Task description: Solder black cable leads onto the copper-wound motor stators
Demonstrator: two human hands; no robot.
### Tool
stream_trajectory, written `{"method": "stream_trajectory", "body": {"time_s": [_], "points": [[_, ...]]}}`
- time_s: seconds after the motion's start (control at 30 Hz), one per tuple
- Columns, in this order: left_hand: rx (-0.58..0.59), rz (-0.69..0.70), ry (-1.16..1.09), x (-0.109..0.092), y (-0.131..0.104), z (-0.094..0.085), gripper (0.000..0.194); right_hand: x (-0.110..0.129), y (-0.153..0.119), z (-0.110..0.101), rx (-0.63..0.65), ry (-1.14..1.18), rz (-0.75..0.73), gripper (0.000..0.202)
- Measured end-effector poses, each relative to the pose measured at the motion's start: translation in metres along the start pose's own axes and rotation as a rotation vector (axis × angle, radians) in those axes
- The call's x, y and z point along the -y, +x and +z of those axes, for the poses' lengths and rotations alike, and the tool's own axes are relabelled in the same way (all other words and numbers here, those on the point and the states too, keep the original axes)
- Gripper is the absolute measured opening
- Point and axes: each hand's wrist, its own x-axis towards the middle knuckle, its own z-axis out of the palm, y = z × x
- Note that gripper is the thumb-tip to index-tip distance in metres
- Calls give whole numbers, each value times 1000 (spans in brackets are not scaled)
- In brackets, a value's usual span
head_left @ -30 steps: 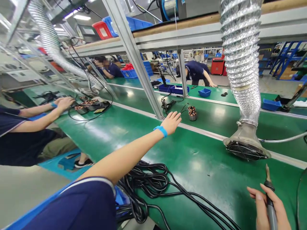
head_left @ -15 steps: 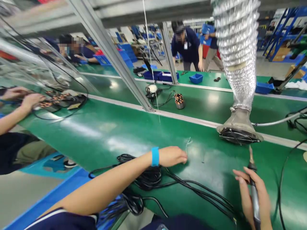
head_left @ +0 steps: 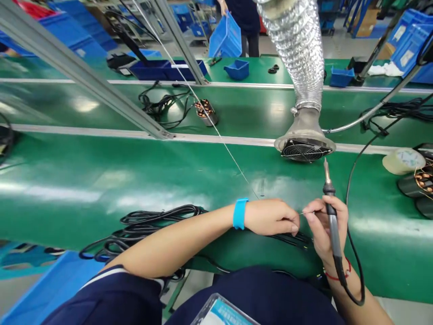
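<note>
My left hand (head_left: 275, 217), with a blue wristband, is closed on a thin solder wire (head_left: 230, 153) that slants down from the top of the head view and passes behind the hand. The wire's short end shows between both hands, and the thumb and forefinger of my right hand (head_left: 323, 225) pinch at it. That same right hand grips a soldering iron (head_left: 333, 228), its tip pointing up and away, just under the fume hood (head_left: 306, 146). Black cables (head_left: 162, 221) lie coiled beside my left forearm. Their stripped ends rest on the green bench below my hands.
A silver duct (head_left: 297, 49) hangs over the bench. Metal posts (head_left: 101, 81) rise at the left. Round parts with copper-coloured tops (head_left: 424, 180) and a tape roll (head_left: 402, 160) stand at the right. A blue crate (head_left: 57, 284) sits lower left. Across the benches a person holds a blue bin (head_left: 226, 36).
My view has swung right and down. My left hand has moved right with the solder wire, meeting my right hand. The right-hand fingers have closed at the wire's end, still holding the iron.
</note>
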Motion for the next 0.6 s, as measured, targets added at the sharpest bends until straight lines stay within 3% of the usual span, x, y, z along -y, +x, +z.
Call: {"method": "stream_trajectory", "body": {"time_s": [0.27,0.47,0.6], "points": [[-23,-62,-328,-2,-1,7,15,11,5,-2,133,131,-6,46],[-121,-32,-661,-11,2,7,23,12,9,-4,-11,68,19,39],[-148,-49,-747,-18,0,5,26,13,9,-6,-20,30,5,38]]}}
